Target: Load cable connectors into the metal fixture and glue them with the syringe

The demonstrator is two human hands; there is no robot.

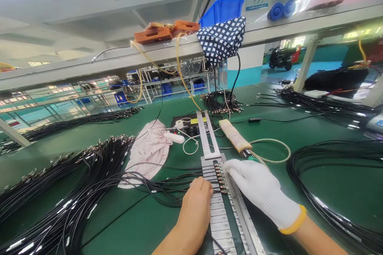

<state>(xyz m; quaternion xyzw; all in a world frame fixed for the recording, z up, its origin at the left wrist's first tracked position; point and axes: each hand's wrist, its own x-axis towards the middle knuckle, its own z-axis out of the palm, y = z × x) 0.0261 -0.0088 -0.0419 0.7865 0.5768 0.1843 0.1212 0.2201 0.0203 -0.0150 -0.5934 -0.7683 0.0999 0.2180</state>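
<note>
A long metal fixture (pixel 220 215) lies on the green bench and holds several black cables with metal connector ends (pixel 220 178) in its slots. My bare left hand (pixel 196 207) rests on the fixture's left side with fingers curled down over the cables. My right hand (pixel 260 189) wears a white knit glove and lies flat along the fixture's right rail, fingertips at the connectors. Just beyond its fingers lies a soldering iron (pixel 236 137) with a tape-wrapped handle.
Large bundles of black cables (pixel 74 183) spread at left and coil at right (pixel 338 175). A white cloth (pixel 148 151), a small black control box (pixel 188 124) and a hinged metal bar (pixel 206 135) sit ahead. An overhead shelf carries a blue bin (pixel 221 10).
</note>
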